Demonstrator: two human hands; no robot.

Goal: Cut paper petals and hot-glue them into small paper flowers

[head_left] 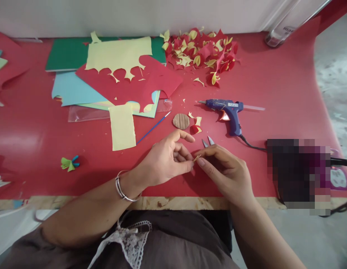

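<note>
My left hand (166,158) and my right hand (224,170) meet over the red table (274,93), pinching a tiny yellow paper scrap (197,158) between their fingertips. My right hand also holds a pair of scissors (207,141), whose two grey blade tips stick out above its fingers. A silver bangle (121,186) circles my left wrist. Just beyond the hands lie a brown corrugated cardboard disc (181,121) and a small red-and-yellow folded paper piece (196,127).
A blue glue gun (229,112) lies to the right, its cord running to a blurred dark object (299,173). A heap of red-and-yellow folded petals (201,52) sits at the back. Coloured paper sheets (117,71), a thin blue brush (152,128) and a yellow strip (122,126) lie left.
</note>
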